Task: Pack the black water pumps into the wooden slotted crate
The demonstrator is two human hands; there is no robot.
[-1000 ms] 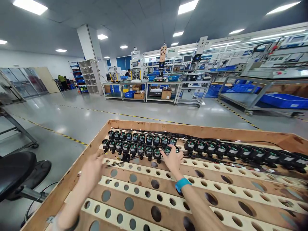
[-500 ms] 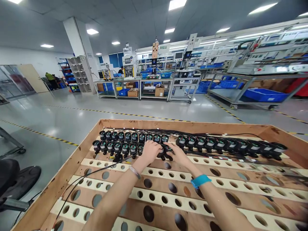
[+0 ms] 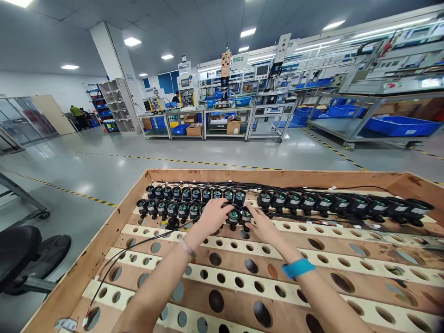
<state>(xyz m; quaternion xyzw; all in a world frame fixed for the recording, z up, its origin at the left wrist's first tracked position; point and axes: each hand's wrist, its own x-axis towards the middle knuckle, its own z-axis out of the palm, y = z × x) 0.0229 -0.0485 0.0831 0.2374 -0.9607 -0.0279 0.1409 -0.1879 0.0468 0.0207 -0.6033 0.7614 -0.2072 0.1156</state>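
Two rows of black round housings with green circuit boards inside stand in a wooden rack point(image 3: 222, 256) with rows of holes. My left hand point(image 3: 214, 216) has its fingers curled together beside a black round housing point(image 3: 233, 215) in the front row; what lies under the fingertips is hidden. Just right of it, the thumb and fingers of my right hand point(image 3: 262, 225) close around the right side of another black round housing point(image 3: 245, 214). Both housings sit upright. Black cables point(image 3: 152, 240) run from the row toward the rack's near left corner.
More black housings point(image 3: 324, 203) stand along the back right, with bundled cables behind them. A raised wooden wall point(image 3: 277, 177) edges the rack. A black stool point(image 3: 21, 252) is at the left. Workbenches with machines point(image 3: 225, 111) and blue bins point(image 3: 402, 126) stand beyond the floor.
My right hand has shifted slightly right, showing more of the two housings between my hands. My left hand stays close beside them. The view has turned a little.
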